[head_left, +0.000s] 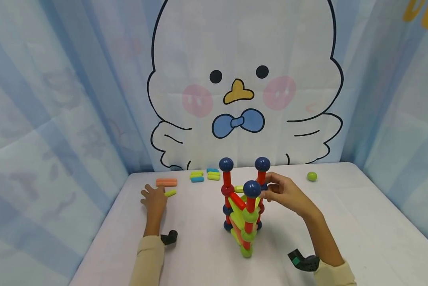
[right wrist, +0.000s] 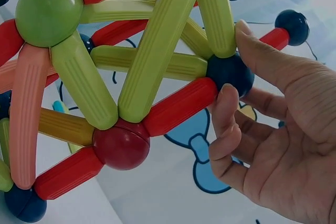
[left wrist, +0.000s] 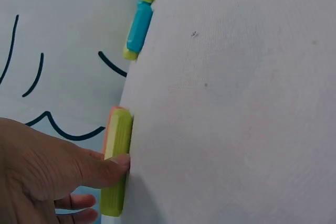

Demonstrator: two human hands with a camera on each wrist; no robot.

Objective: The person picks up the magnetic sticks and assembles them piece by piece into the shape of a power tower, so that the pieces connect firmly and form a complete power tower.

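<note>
A tower of ball-and-stick magnetic building pieces point(head_left: 237, 203) stands upright on the table, with red, yellow-green and orange sticks between coloured balls. At its right side, my right hand point(head_left: 287, 194) pinches a navy ball point(right wrist: 231, 74) of the tower between thumb and fingers. On the left of the table, my left hand point(head_left: 155, 198) is at a yellow-green stick point(left wrist: 117, 135). Its thumb lies across this stick in the left wrist view, and the index finger is mostly hidden behind. Orange sticks point(head_left: 166, 182) lie just beyond this hand.
Several yellow-green and blue sticks point(head_left: 197, 179) lie near the table's back edge. A loose green ball point(head_left: 312, 176) sits at the back right. Behind the table point(head_left: 196, 246) hangs a curtain point(head_left: 242, 51) with a cartoon bird. A curtain also hangs at each side.
</note>
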